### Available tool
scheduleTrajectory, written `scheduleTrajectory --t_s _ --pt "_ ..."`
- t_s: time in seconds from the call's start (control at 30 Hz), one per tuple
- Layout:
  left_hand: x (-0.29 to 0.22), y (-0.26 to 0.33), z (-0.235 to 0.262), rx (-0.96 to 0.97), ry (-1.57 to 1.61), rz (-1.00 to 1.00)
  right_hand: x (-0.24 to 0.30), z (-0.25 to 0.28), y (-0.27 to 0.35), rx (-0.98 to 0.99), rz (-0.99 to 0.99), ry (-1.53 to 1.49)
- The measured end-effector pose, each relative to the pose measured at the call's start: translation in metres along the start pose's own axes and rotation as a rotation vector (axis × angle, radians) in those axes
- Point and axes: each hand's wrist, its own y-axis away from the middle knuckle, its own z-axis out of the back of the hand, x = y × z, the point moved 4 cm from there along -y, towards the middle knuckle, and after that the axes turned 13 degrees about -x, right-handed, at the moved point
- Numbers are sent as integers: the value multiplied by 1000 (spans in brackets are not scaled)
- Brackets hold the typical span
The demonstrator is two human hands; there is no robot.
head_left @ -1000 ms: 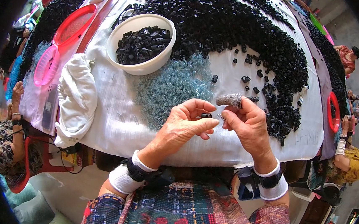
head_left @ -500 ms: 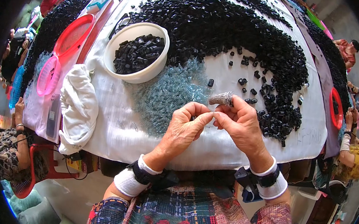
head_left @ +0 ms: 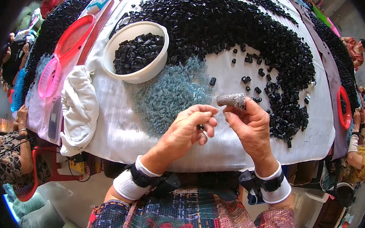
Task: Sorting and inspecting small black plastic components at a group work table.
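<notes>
My left hand (head_left: 190, 125) is curled above the near part of the white-covered table. A small black plastic part (head_left: 200, 127) shows among its bent fingers. Close on its right, my right hand (head_left: 251, 123) is closed, thumb near the bent fingers; whatever is between them is too small to make out. A grey knitted finger sleeve (head_left: 231, 100) covers its index finger. Beyond my left hand lies a heap of tiny pale blue-grey, coil-like pieces (head_left: 171, 96). A wide heap of small black plastic parts (head_left: 223, 25) curves behind and to the right, with one loose black part (head_left: 212, 81) between.
A white bowl (head_left: 109, 61) of black parts stands at the left, with a crumpled white cloth (head_left: 80, 110) nearer. Further left are a red basket (head_left: 64, 40), a pink basket (head_left: 50, 78) and a phone-like dark slab (head_left: 54, 119). Other people work at both sides.
My hands have parted slightly. The left hand has turned and curled, showing a black part in its fingers; the right has shifted a little to the right.
</notes>
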Motion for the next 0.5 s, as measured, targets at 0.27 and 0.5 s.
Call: scheduleTrajectory --t_s 0.27,0.5 --pt "4 9 10 38 -148 -98 -15 11 8 -52 48 89" --pt "-1 12 11 -40 -149 -140 -16 15 14 -87 66 76"
